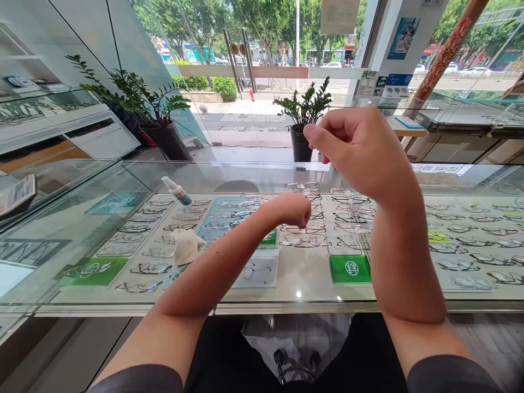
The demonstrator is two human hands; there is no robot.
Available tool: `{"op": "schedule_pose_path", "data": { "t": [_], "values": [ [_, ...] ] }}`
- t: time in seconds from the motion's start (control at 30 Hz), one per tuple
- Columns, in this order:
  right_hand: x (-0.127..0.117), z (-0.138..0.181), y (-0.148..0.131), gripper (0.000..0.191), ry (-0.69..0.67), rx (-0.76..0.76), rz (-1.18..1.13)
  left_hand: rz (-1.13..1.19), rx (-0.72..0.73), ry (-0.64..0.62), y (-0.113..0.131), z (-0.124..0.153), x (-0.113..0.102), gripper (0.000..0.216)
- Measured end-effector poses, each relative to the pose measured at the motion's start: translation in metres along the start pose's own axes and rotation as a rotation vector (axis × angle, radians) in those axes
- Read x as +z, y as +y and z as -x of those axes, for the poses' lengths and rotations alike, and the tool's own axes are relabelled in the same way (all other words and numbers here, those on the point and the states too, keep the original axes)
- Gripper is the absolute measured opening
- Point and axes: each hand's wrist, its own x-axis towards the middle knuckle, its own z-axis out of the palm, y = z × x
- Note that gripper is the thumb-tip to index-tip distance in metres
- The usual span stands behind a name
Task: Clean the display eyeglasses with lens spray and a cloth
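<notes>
My left hand (pixel 293 209) is closed, knuckles up, over the middle of the glass display counter (pixel 303 278). Right below its fingertips is a pair of thin-framed eyeglasses (pixel 305 239); whether the fingers grip it or it lies under the glass, I cannot tell. Raised higher and farther right, my right hand (pixel 356 143) is bent at the wrist. Its thumb meets curled fingers, and anything between them is too small to make out. A crumpled beige cloth (pixel 186 248) lies on the counter left of my left forearm. Beyond it is a small spray bottle (pixel 177 191).
Several rows of eyeglasses (pixel 151 267) fill the counter, with green cards (pixel 350 269) among them. Potted plants (pixel 302 144) stand behind it, before a glass door. More display cases stand to the left and right. A wheeled chair base (pixel 297 371) shows between my legs.
</notes>
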Motion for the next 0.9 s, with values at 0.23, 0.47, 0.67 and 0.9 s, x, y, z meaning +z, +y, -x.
{"op": "schedule_pose_path", "data": {
  "t": [0.23, 0.47, 0.67, 0.9],
  "values": [
    [0.002, 0.000, 0.000, 0.041, -0.004, 0.004, 0.007, -0.002, -0.016, -0.007, 0.000, -0.002, 0.000, 0.008],
    [0.004, 0.001, 0.000, 0.038, 0.011, 0.002, 0.023, -0.027, -0.082, 0.233, -0.005, -0.005, -0.001, 0.013],
    [0.005, 0.003, -0.005, 0.040, -0.003, 0.051, 0.066, -0.059, -0.132, 0.141, -0.003, -0.007, 0.001, 0.018],
    [0.009, 0.003, 0.000, 0.037, -0.005, 0.023, 0.019, -0.047, -0.119, 0.118, -0.007, -0.014, 0.006, 0.021]
  ]
}}
